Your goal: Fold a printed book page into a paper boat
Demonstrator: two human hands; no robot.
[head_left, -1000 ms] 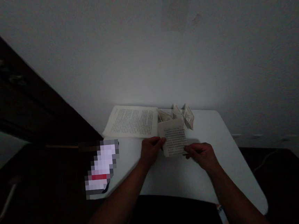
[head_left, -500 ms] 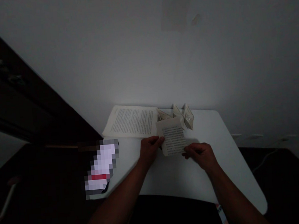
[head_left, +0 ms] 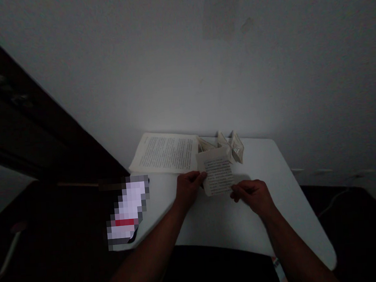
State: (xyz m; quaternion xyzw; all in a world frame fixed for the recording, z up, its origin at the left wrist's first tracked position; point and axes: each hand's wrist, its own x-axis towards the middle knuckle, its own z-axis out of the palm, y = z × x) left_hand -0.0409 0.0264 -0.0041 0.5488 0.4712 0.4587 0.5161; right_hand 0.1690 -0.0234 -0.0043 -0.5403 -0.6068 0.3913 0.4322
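A small printed sheet of paper (head_left: 218, 172), folded to a rough square, is held up just above the white table (head_left: 279, 203). My left hand (head_left: 188, 189) pinches its left edge. My right hand (head_left: 253, 195) pinches its lower right corner. Behind the sheet, near the wall, sit several small folded paper shapes (head_left: 231, 145) made from printed pages.
A larger printed page or open booklet (head_left: 165, 152) lies at the table's back left. A blurred-out object (head_left: 128, 210) rests on the table's left edge. Dark wooden furniture (head_left: 25, 129) stands to the left. A plain white wall rises right behind the table.
The folded sheet has been lifted and tilted slightly; both hands have shifted a little while keeping their pinch on it.
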